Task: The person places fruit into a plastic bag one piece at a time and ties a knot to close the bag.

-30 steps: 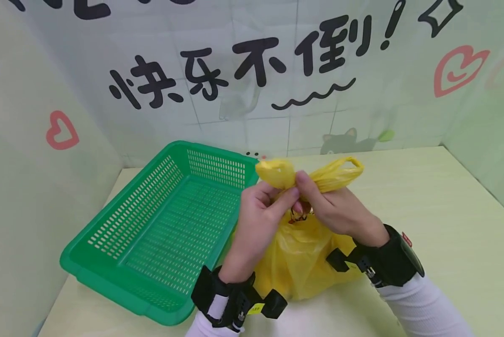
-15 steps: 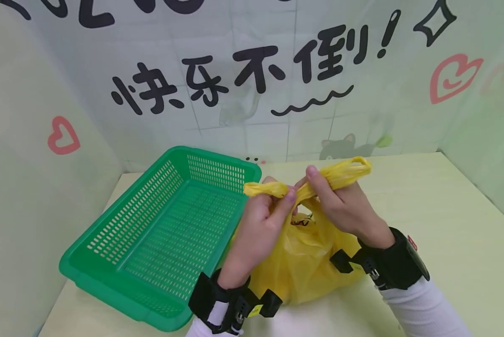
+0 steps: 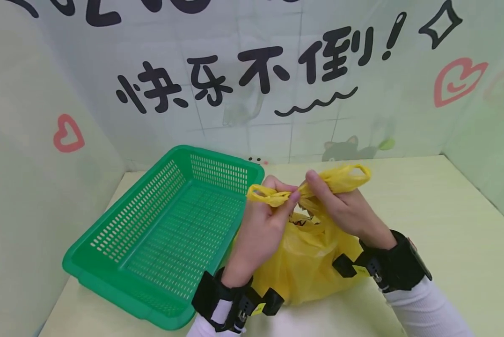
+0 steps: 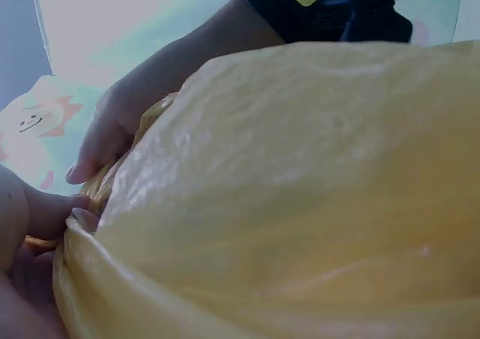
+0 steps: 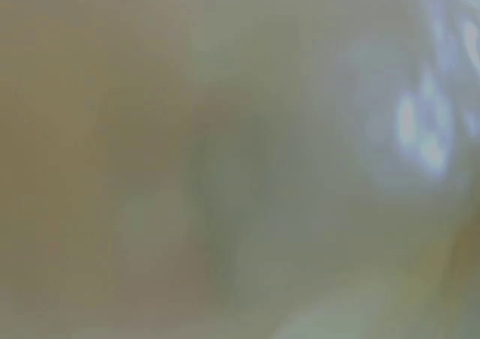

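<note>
A full yellow plastic bag (image 3: 306,267) stands on the table below both hands, its two gathered handles drawn up at the top. My left hand (image 3: 262,224) pinches one handle, whose small loop lies over the fingers. The other handle, with a larger loop pointing right, is gripped between thumb and fingers of my right hand (image 3: 344,206). Between the hands the handles meet, and a dark print shows in the gap below. In the left wrist view the bag's stretched side (image 4: 300,189) fills most of the picture. The right wrist view is a blur of the bag close up.
Left of the bag sits a green perforated plastic basket (image 3: 167,243), its right rim close to my left forearm. The pale table (image 3: 441,224) ends at a printed wall sheet (image 3: 252,126) behind. Black camera straps circle both wrists.
The left handle's end has come down from upright and its loop has opened out over the left fingers. My hands moved slightly apart, the right one shifting a little right.
</note>
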A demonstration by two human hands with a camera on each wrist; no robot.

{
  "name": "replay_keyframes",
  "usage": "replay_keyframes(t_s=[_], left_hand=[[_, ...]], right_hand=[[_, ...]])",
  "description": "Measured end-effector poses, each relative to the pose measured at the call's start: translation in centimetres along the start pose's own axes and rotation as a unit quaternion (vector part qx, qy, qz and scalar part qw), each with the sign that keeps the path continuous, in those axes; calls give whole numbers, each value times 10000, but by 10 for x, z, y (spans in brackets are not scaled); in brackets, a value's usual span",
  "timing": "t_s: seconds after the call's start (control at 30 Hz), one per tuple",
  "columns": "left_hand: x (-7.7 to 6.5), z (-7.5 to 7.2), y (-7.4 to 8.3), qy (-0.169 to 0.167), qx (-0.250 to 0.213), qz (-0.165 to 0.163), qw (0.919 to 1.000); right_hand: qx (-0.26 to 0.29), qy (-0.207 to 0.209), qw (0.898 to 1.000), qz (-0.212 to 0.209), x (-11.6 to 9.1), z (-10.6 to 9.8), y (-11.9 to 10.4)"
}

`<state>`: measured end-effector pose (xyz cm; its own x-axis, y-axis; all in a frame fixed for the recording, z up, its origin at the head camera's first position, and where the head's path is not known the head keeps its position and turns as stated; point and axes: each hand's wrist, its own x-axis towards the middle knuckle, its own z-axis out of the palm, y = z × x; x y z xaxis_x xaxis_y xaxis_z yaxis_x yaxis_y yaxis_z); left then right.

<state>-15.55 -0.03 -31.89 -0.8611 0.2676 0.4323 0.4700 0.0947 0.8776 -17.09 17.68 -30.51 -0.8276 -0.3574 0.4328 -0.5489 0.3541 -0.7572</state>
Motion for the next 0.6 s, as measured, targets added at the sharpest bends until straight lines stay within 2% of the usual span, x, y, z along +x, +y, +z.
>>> replay_keyframes(t_s=[0.1,0.17,0.43,0.6], left_hand=[[1,-1,-2,120,-119,-51,9998],[2,-2,-2,117,-161,-59,9998],[3,-2,-2,-114,-269,-31,9996],[3,-1,-1,-88,-698,-161,9974]], right_hand=[[38,-492,9985,228,-2,2,5],[34,-640,9977,224,-3,3,8],[327,-417,9986,36,2,6,7],[492,-364,9978,260,2,6,4]])
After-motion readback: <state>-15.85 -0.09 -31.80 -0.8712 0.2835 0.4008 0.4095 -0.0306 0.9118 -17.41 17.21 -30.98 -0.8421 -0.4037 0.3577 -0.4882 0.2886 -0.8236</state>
